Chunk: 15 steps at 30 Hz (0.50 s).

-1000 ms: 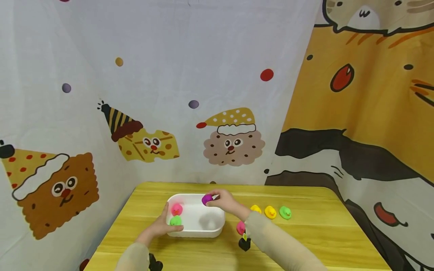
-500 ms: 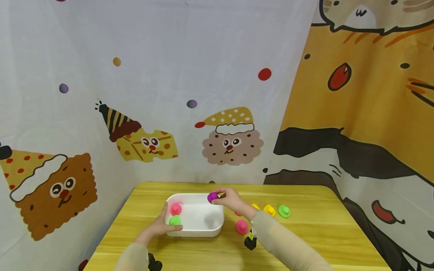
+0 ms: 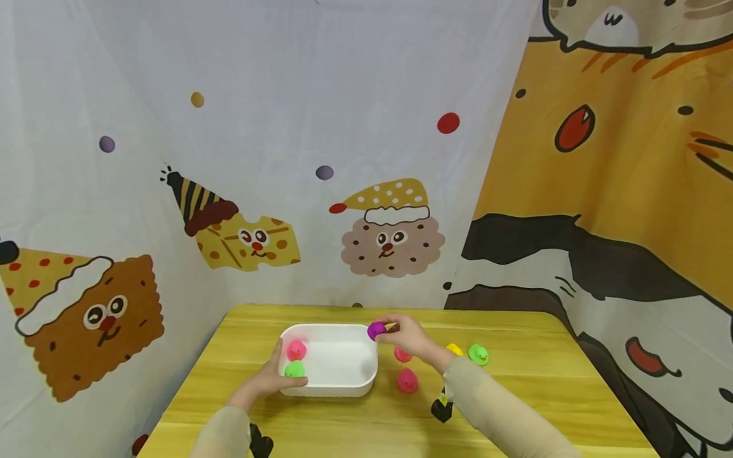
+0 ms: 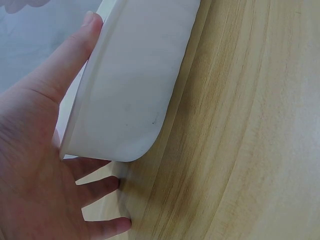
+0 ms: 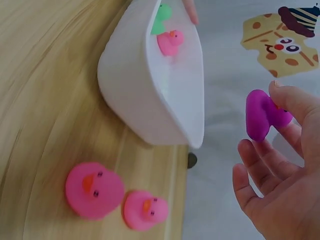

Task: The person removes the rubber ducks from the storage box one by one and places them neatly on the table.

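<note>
A white plastic tub [image 3: 343, 390] stands on the table, with a pink rubber duck [image 3: 296, 350] and a green rubber duck [image 3: 294, 369] at its left end. My left hand [image 3: 269, 380] holds the tub's left end, thumb along the near rim and fingers at the left side. In the left wrist view the fingers [image 4: 97, 192] are spread around the corner. Between thumb and fingertips, my right hand [image 3: 409, 334] pinches a purple rubber duck [image 5: 259, 116] above the tub's right rim.
Two pink rubber ducks [image 3: 408, 380] [image 5: 145, 209] sit right of the tub. Farther right are a yellow duck [image 3: 454, 350], partly hidden by the right arm, and a green duck [image 3: 478, 354]. A printed cloth [image 3: 275, 127] hangs behind the wooden table [image 3: 515, 407].
My right hand has moved right with the purple duck, from over the tub's inside to its right rim. The left hand keeps its hold on the tub.
</note>
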Each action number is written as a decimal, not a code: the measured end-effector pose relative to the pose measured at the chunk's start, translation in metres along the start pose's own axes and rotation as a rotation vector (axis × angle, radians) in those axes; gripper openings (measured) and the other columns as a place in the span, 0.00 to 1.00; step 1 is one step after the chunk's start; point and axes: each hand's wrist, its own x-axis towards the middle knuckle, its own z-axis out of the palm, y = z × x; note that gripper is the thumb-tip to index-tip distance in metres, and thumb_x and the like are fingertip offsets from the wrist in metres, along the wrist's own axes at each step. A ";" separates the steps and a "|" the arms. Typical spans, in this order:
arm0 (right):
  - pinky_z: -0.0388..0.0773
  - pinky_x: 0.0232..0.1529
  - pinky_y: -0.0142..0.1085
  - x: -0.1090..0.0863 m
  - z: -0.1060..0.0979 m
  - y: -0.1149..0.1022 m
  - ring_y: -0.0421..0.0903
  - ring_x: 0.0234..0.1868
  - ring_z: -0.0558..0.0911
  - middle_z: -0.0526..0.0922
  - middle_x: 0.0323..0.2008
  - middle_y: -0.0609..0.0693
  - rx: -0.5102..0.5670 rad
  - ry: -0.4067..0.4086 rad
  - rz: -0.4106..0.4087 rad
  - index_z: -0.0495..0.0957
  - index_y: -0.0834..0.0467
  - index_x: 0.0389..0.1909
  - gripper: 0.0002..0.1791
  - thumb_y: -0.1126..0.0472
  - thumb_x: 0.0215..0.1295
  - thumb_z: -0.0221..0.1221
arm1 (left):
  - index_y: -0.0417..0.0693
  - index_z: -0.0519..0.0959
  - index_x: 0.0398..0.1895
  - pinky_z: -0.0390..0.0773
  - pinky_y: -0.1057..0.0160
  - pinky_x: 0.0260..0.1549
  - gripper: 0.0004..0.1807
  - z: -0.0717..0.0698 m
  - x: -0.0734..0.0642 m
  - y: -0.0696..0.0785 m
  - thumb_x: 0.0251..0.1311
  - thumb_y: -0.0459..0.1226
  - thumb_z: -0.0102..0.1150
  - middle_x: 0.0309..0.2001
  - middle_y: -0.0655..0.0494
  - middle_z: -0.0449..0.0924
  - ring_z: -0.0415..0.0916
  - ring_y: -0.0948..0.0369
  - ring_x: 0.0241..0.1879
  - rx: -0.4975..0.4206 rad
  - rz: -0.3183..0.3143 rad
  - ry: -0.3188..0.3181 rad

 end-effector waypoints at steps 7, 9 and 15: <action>0.82 0.38 0.40 -0.011 -0.014 0.007 0.46 0.37 0.80 0.82 0.42 0.55 0.004 0.018 0.023 0.80 0.62 0.51 0.21 0.60 0.58 0.69 | 0.41 0.27 0.75 0.46 0.29 0.63 0.69 -0.002 0.001 0.000 0.49 0.47 0.74 0.73 0.26 0.36 0.42 0.30 0.69 -0.002 0.005 -0.007; 0.82 0.38 0.42 -0.014 -0.017 0.009 0.46 0.37 0.80 0.82 0.42 0.55 0.002 0.016 0.019 0.79 0.63 0.51 0.20 0.61 0.58 0.68 | 0.41 0.27 0.75 0.46 0.29 0.62 0.70 -0.002 0.003 -0.001 0.48 0.47 0.74 0.72 0.25 0.36 0.42 0.29 0.69 -0.001 0.006 -0.008; 0.81 0.33 0.39 -0.023 -0.025 0.022 0.46 0.36 0.80 0.83 0.40 0.54 -0.002 0.021 0.002 0.81 0.61 0.48 0.19 0.61 0.56 0.69 | 0.40 0.27 0.75 0.45 0.29 0.63 0.70 -0.001 0.002 -0.001 0.48 0.47 0.75 0.72 0.25 0.36 0.41 0.30 0.69 -0.004 0.012 -0.012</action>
